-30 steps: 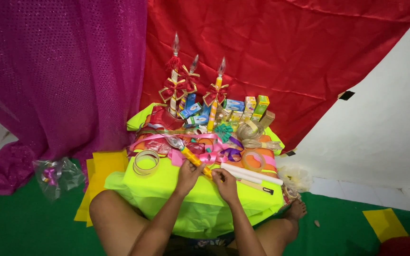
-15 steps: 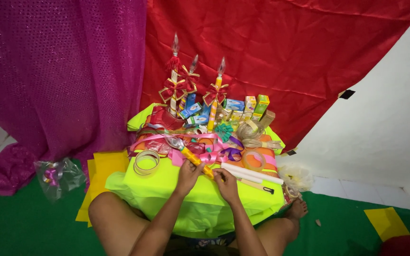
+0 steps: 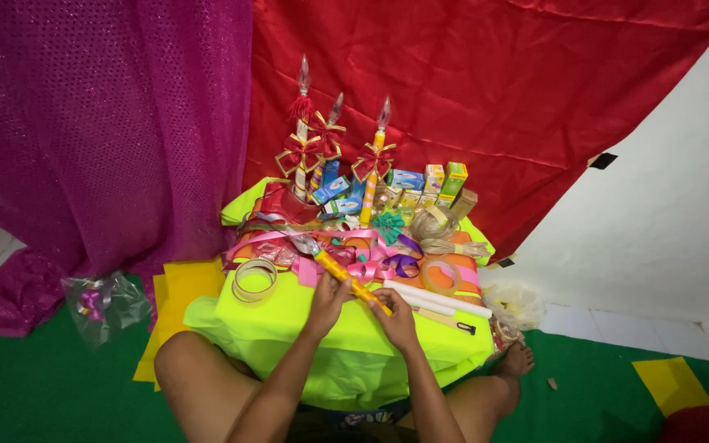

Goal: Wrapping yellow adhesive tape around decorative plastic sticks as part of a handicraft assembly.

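Note:
Both my hands hold a long yellow stick [image 3: 340,271] with a clear bulb-shaped tip, slanted over a low table draped in neon yellow cloth [image 3: 289,316]. My left hand [image 3: 327,297] grips its middle. My right hand [image 3: 395,318] grips its lower end. A tangle of pink, purple and silver ribbons [image 3: 354,246] lies just beyond the stick. Three finished sticks with red bows [image 3: 322,148] stand upright at the back of the table.
A clear tape roll [image 3: 254,280] lies left of my hands, another tape roll [image 3: 441,276] and white rods [image 3: 436,299] to the right. Small coloured boxes [image 3: 432,182] stand at the back. A plastic bag of ribbon [image 3: 104,302] sits on the green floor. Red and magenta cloths hang behind.

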